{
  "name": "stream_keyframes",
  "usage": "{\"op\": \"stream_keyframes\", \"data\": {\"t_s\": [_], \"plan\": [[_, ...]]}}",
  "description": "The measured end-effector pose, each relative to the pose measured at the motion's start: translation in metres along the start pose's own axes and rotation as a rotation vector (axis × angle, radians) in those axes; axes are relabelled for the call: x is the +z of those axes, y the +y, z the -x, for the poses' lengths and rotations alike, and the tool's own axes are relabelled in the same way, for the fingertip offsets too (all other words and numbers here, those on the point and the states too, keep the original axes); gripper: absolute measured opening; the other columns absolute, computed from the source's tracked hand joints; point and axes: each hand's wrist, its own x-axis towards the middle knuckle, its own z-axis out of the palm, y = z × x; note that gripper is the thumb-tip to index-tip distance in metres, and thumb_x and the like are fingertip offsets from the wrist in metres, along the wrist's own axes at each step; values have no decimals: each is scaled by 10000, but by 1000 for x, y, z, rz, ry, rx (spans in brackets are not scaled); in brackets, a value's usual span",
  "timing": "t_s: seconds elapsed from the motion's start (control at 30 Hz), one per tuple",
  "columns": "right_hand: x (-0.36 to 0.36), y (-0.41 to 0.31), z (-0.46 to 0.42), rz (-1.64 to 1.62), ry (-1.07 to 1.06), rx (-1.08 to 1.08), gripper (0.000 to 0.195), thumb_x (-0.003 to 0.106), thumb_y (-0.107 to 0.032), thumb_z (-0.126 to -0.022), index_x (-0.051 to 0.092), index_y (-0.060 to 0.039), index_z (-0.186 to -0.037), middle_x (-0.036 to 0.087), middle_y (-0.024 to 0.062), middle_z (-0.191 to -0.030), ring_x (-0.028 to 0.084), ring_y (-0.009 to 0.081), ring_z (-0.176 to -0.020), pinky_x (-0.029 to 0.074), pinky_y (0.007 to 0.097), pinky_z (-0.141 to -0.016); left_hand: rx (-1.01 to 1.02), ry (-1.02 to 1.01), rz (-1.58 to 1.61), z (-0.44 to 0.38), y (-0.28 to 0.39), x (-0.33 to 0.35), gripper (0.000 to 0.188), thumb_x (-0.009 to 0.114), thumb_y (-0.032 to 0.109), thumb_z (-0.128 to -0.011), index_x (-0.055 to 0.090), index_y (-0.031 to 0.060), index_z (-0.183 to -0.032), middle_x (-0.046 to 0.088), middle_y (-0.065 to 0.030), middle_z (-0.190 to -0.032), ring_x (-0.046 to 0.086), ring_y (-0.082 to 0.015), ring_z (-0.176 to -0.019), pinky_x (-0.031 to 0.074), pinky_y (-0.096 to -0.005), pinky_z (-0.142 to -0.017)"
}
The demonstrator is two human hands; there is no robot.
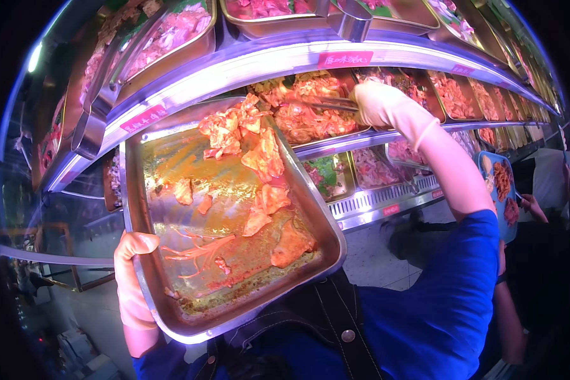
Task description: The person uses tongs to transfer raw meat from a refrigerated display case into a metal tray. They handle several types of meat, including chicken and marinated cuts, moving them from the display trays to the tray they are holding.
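Observation:
My left hand (pixel 135 275), in a pale glove, grips the left rim of a metal tray (pixel 335 254), which is tilted against the shelf edge. Pieces of orange-red marinated meat (pixel 292 242), thin reddish strands (pixel 199 249) and oily sauce lie in it. My right hand (pixel 382 107), also gloved, holds metal tongs (pixel 335 103) over a shelf tray of marinated meat (pixel 311 124). The tong tips reach among the meat; whether they pinch a piece I cannot tell.
Trays of raw meat (pixel 171 40) with large tongs (pixel 91 111) line the upper shelf. More meat trays (pixel 377 166) stand on the lower shelf above a vented ledge (pixel 384 192). At the right, another person's hand (pixel 534 207) is beside a blue tray (pixel 506 228) of food.

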Motion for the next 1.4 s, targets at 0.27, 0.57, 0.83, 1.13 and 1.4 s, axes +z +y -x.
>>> {"op": "stream_keyframes", "data": {"t_s": [0.27,0.57,0.83,1.13,1.4], "plan": [[-33,17,26,-75,-196,59,526,812,-269,-646,681,-2,-1080,713,163,-912,688,264,-823,541,373,-724,67,-47,22,8,1,20,258,609,98,-743,597,50,-996,592,-82,-1034,560,-244,-1036,419,-407,-991],[-12,-50,-89,-98,-5,-113,446,808,-292,-721,722,9,-1038,720,204,-1037,693,318,-932,549,438,-799,162,-64,-128,-1,-12,-16,101,621,91,-804,580,94,-897,551,-43,-999,532,-178,-994,403,-366,-969],[-8,-36,-33,-148,-153,36,237,675,-170,-802,723,21,-935,722,208,-827,726,345,-824,572,412,-716,329,-53,-218,8,-19,-12,96,624,103,-830,567,106,-907,549,-33,-1001,528,-162,-988,406,-359,-955],[-24,35,41,-400,-272,62,548,893,-257,-665,671,64,-1051,707,155,-820,691,272,-797,562,398,-743,76,-45,-48,8,-4,-6,141,621,128,-802,573,96,-931,564,-47,-1004,539,-191,-980,415,-368,-945],[-9,7,-45,-165,-93,119,395,820,-258,-689,748,44,-933,743,152,-867,715,286,-808,562,374,-696,55,6,-64,-6,-7,-5,156,633,143,-768,582,103,-909,561,-46,-980,533,-192,-948,416,-360,-920]]}}
